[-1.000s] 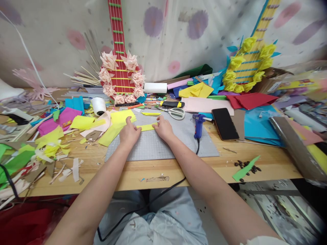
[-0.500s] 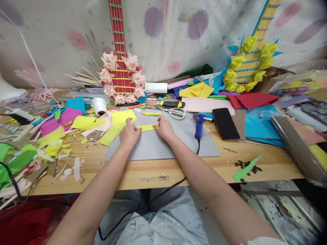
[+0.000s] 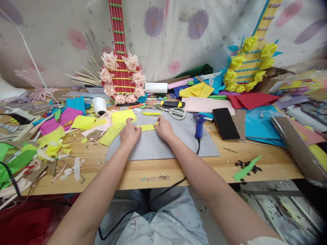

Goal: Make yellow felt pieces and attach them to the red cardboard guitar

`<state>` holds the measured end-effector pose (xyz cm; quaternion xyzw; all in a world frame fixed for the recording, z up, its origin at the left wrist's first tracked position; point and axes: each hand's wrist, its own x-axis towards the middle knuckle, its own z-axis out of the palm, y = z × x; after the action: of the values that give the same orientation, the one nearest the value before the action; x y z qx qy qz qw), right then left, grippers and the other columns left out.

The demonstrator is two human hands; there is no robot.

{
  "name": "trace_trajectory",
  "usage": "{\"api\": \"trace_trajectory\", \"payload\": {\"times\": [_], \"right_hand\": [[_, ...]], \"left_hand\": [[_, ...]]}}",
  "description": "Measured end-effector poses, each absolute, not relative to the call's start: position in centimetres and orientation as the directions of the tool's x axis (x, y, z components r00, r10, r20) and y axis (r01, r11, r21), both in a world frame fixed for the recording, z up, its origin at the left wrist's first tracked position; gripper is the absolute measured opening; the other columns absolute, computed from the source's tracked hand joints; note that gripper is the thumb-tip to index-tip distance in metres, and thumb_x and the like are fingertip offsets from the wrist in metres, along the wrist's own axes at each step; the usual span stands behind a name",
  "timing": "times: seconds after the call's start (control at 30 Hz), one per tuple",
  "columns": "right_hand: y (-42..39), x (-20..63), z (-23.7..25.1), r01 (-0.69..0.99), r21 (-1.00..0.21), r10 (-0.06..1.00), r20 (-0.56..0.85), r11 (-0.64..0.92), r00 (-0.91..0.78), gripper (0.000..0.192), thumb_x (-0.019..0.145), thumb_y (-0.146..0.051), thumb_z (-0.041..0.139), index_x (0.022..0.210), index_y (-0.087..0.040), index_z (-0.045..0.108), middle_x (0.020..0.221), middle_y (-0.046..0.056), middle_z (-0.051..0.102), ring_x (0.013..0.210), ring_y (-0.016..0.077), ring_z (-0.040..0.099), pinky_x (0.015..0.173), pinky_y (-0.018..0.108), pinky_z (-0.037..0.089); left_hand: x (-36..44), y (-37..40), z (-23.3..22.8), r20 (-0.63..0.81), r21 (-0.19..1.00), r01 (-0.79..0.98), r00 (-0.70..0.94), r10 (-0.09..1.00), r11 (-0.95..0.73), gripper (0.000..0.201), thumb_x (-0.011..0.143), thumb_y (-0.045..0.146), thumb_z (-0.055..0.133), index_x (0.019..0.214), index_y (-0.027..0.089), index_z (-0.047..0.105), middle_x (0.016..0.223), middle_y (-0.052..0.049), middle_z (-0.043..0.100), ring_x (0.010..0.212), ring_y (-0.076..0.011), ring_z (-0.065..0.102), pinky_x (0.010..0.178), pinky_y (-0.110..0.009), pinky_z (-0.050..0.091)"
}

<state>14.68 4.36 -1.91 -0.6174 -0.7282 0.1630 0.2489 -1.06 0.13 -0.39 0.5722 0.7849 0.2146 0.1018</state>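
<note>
A narrow yellow paper strip (image 3: 146, 127) stretches between my two hands, over the grey cutting mat (image 3: 155, 146). My left hand (image 3: 129, 133) has its fingers closed on the strip's left end. At the other end, my right hand (image 3: 164, 127) pinches the strip between thumb and fingers. Yellow paper sheets (image 3: 119, 119) lie beside my left hand. Just beyond the hands rest a thin yellow folded strip (image 3: 151, 114) and scissors (image 3: 176, 113). A blue hot glue gun (image 3: 199, 126) stands on the mat, right of my right hand.
Paper scraps (image 3: 55, 146) cover the table's left side. A phone (image 3: 226, 123), blue sheets (image 3: 262, 122) and a wrapped brown roll (image 3: 297, 146) lie right. At the back stand a red paper guitar (image 3: 124, 80) and a yellow one (image 3: 249, 64). The glue gun's black cord (image 3: 168, 188) crosses the front edge.
</note>
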Motion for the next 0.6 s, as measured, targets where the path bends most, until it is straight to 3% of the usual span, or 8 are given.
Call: {"api": "trace_trajectory", "payload": {"times": [0.23, 0.4, 0.5, 0.6], "right_hand": [[3.8, 14.4, -1.3, 0.875, -0.452, 0.983, 0.131, 0.172, -0.125, 0.023, 0.081, -0.023, 0.046, 0.103, -0.017, 0.044, 0.088, 0.01, 0.061, 0.09, 0.0251, 0.052, 0.074, 0.033, 0.037], [3.5, 14.1, -1.3, 0.928, -0.329, 0.98, 0.15, 0.175, -0.132, 0.027, 0.084, -0.024, 0.043, 0.109, -0.016, 0.042, 0.093, 0.009, 0.061, 0.091, 0.0237, 0.052, 0.077, 0.032, 0.037], [3.3, 14.0, -1.2, 0.943, -0.261, 0.972, 0.16, 0.207, -0.169, 0.024, 0.086, -0.024, 0.039, 0.108, -0.017, 0.045, 0.097, 0.009, 0.06, 0.093, 0.023, 0.051, 0.078, 0.032, 0.036], [3.2, 14.0, -1.2, 0.953, -0.199, 0.967, 0.161, 0.23, -0.199, 0.023, 0.089, -0.025, 0.033, 0.103, -0.019, 0.049, 0.098, 0.01, 0.06, 0.093, 0.023, 0.05, 0.076, 0.033, 0.036]], "left_hand": [[-1.0, 0.0, -0.5, 0.131, 0.411, 0.889, -0.275, 0.952, 0.2, 0.032, 0.077, 0.035, 0.05, 0.106, 0.023, 0.043, 0.079, -0.002, 0.062, 0.087, -0.0214, 0.056, 0.068, -0.03, 0.04], [-0.9, 0.2, -1.1, 0.295, 0.304, 0.952, -0.123, 0.947, 0.029, 0.016, 0.077, 0.027, 0.05, 0.091, 0.023, 0.057, 0.093, -0.008, 0.054, 0.098, -0.0247, 0.045, 0.078, -0.034, 0.039], [-0.7, 0.5, -1.5, 0.34, 0.279, 0.956, -0.008, 0.94, -0.092, 0.019, 0.078, 0.019, 0.046, 0.083, 0.024, 0.063, 0.096, -0.008, 0.05, 0.098, -0.024, 0.042, 0.084, -0.034, 0.038], [-0.5, 0.7, -1.8, 0.364, 0.286, 0.951, 0.003, 0.931, -0.115, 0.021, 0.076, 0.017, 0.047, 0.083, 0.024, 0.065, 0.096, -0.008, 0.049, 0.098, -0.0243, 0.041, 0.085, -0.035, 0.037]]}}
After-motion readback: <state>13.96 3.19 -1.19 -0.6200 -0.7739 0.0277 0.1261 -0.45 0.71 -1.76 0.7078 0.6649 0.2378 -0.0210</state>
